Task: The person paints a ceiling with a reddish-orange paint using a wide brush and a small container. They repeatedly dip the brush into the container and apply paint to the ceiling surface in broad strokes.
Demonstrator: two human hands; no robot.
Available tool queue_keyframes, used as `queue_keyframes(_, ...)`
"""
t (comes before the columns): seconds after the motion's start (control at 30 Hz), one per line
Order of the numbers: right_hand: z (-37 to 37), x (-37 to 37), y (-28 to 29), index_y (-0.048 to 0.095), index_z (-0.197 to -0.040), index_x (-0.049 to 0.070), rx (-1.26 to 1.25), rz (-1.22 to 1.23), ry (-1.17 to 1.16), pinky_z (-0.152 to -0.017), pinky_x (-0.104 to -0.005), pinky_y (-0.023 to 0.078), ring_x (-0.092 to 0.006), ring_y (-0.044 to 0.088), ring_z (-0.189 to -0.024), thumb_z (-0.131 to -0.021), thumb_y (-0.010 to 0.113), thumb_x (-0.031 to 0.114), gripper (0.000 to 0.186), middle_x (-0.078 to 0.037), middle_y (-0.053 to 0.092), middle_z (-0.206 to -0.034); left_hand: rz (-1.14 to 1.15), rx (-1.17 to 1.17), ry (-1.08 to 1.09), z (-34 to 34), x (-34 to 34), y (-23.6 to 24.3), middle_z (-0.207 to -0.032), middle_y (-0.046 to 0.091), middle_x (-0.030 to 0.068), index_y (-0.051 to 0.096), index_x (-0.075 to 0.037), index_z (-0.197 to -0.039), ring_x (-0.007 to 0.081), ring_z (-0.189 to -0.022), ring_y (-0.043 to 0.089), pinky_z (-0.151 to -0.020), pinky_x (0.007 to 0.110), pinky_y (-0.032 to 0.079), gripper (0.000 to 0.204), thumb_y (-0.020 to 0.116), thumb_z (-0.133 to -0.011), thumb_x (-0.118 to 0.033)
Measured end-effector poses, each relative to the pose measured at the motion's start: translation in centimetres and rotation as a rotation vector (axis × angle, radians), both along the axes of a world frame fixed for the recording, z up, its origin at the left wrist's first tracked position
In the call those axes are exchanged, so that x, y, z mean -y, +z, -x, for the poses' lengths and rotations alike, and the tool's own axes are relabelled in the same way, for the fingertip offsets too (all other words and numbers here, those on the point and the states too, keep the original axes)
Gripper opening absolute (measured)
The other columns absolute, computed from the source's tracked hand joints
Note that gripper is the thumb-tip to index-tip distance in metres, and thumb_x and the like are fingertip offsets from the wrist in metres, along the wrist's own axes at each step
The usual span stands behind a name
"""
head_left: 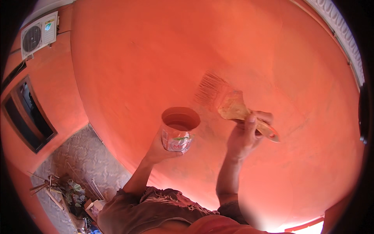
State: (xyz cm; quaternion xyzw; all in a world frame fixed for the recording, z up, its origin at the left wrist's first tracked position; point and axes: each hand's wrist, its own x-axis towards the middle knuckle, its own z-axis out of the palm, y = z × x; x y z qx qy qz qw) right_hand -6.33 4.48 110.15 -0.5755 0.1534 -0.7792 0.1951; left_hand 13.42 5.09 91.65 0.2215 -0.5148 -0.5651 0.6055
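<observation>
My left hand point(160, 150) is wrapped round a plastic cup point(176, 141) with a printed label, held upright in front of me. Inside it lies reddish-orange paint point(180, 124). My right hand point(244, 136) grips the wooden handle of a wide paintbrush point(233, 105), its thumb along the top. The brush's bristles point up and to the left, coated in orange and spread at the tips. They are at the orange wall point(156, 58); whether they touch it I cannot tell. Darker and paler patches show on the wall around the brush.
At the far left an air-conditioner unit point(39, 36) hangs above a dark-framed window point(29, 115). Below stands a grey patterned wall section point(93, 156), with sticks and a leafy plant point(76, 191) beside a cardboard box point(93, 208). White ridged trim point(343, 31) runs along the upper right.
</observation>
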Motion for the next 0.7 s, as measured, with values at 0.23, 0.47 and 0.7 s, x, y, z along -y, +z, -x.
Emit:
queue_keyframes(0.23,-3.9,3.7,-5.6,0.052,-0.112,0.011,0.208,-0.199,0.353,-0.084,-0.037,0.054,-0.0148,0.059,-0.094,-0.107,0.058,0.025,0.016,-0.001,0.055,-0.104,-0.066,-0.173,0.195,0.9,-0.4,-1.9,-0.148,0.046,0.0084,0.028,-0.002,-0.154,0.0204,-0.138,0.046,-0.11,0.04,0.048,0.118,0.096,-0.058,0.001)
queue_keyframes(0.47,-3.2,4.4,-5.9,0.051,-0.113,0.008,0.212,-0.256,0.521,-0.077,-0.0415,0.061,-0.0195,0.065,-0.099,-0.105,0.06,0.022,0.019,-0.003,0.055,-0.105,0.002,-0.027,0.257,1.0,-1.2,-1.2,-0.145,0.047,0.0098,0.029,-0.003,-0.152,0.0214,-0.135,0.049,-0.114,0.041,0.043,0.117,0.096,-0.056,0.004)
queue_keyframes(0.7,0.0,2.9,-4.9,0.051,-0.114,0.008,0.117,-0.23,0.571,-0.085,-0.0472,0.059,-0.0202,0.062,-0.1,-0.104,0.062,0.025,0.022,-0.003,0.053,-0.104,0.003,0.024,0.323,1.2,-4.6,-0.3,-0.145,0.045,0.0124,0.024,-0.002,-0.151,0.0231,-0.137,0.046,-0.114,0.041,0.042,0.12,0.097,-0.056,0.002)
